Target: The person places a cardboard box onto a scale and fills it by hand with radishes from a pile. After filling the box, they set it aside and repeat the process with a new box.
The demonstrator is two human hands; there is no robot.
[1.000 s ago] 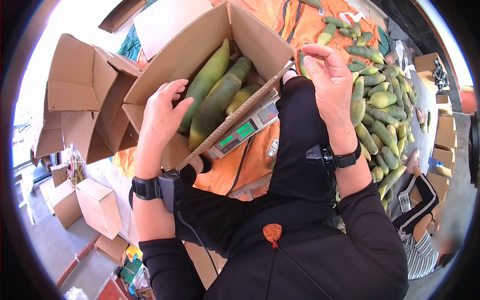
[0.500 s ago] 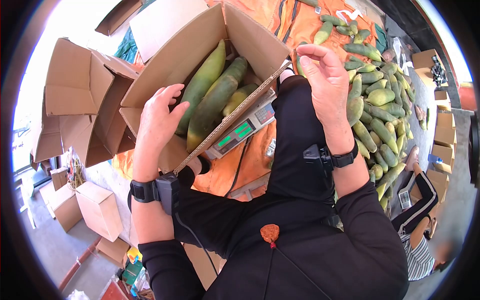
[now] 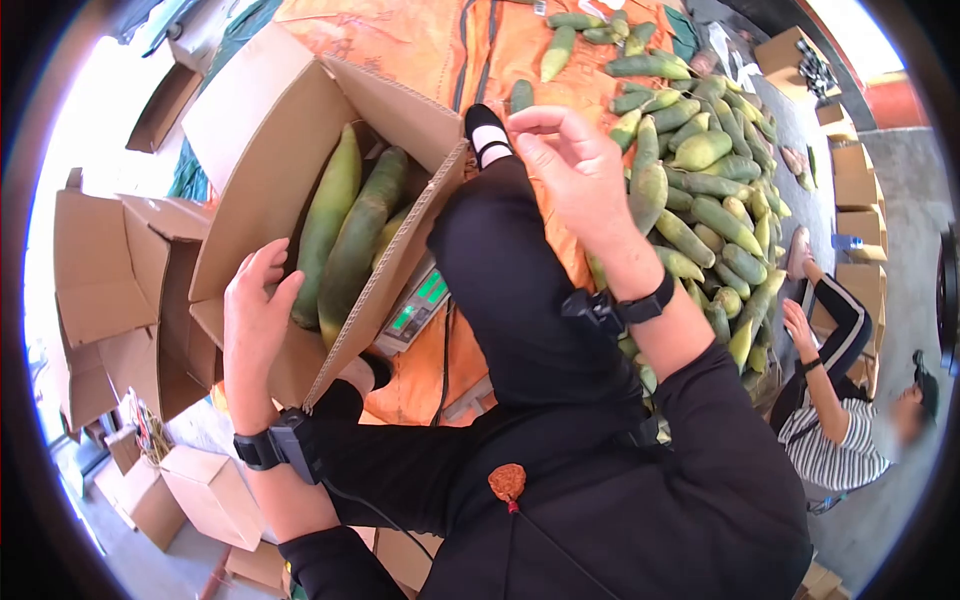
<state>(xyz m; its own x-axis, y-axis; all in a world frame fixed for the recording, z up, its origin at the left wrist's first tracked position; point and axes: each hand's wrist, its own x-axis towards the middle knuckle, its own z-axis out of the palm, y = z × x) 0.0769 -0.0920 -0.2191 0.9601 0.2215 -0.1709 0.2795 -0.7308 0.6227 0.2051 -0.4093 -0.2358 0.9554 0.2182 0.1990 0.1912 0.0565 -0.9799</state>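
Observation:
An open cardboard box [image 3: 262,135] stands at the left, tilted in view, with several long green radishes [image 3: 364,235] inside. Beneath its right side shows a scale [image 3: 412,305] with green lit displays. My left hand [image 3: 258,310] is at the box's near left edge, fingers apart and curved, with nothing in it. Raised above the orange sheet, right of the box, my right hand [image 3: 580,165] has loosely curled fingers, thumb apart, and is empty. Its nearest neighbour is the big pile of radishes [image 3: 700,190] on the right.
Empty cardboard boxes [image 3: 105,265] stand at the far left, and more [image 3: 200,490] lie at the lower left. The orange sheet [image 3: 400,45] spreads behind the box. Another person [image 3: 835,440] in a striped top sits at the right, near a row of boxes [image 3: 858,215].
The view has shifted, so the box and pile sit further left. Both my hands stay empty in similar poses. The other person's raised hand and more of their body now show.

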